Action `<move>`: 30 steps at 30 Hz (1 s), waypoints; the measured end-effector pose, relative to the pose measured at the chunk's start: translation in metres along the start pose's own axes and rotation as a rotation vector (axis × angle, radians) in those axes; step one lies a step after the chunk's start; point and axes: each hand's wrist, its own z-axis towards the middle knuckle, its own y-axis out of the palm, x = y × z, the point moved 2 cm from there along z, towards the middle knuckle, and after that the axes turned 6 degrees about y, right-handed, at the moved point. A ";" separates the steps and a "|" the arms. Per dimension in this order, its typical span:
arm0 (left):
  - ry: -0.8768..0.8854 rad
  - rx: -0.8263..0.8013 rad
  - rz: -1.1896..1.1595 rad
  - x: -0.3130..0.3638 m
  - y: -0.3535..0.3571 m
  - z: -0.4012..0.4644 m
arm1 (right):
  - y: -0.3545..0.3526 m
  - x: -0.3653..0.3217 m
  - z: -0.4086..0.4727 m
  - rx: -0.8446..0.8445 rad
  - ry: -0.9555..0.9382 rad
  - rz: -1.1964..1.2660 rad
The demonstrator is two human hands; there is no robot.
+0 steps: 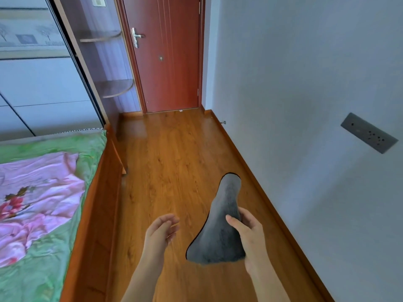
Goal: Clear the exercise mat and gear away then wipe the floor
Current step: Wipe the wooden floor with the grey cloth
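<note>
A grey fluffy cloth (220,227) hangs in the air above the wooden floor (174,162). My right hand (248,234) grips it at its narrow middle, thumb across the front, so one end sticks up and the wider end droops down. My left hand (160,231) hovers just left of the cloth, fingers loosely curled, holding nothing and not touching it. No exercise mat or gear shows in this view.
A wooden-framed bed (96,203) with green and pink bedding runs along the left. A red door (168,55) stands shut at the far end, beside a wardrobe (43,83). The grey wall (305,105) with a socket plate (368,132) borders the right.
</note>
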 end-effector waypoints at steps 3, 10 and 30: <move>-0.009 -0.004 0.005 0.013 0.011 0.028 | 0.008 -0.012 0.030 0.002 0.015 -0.006; -0.049 0.057 -0.005 0.030 0.032 0.095 | 0.025 -0.041 0.107 -0.018 -0.002 -0.034; -0.095 0.241 -0.152 0.086 0.204 0.310 | 0.016 -0.158 0.415 -0.189 0.026 -0.192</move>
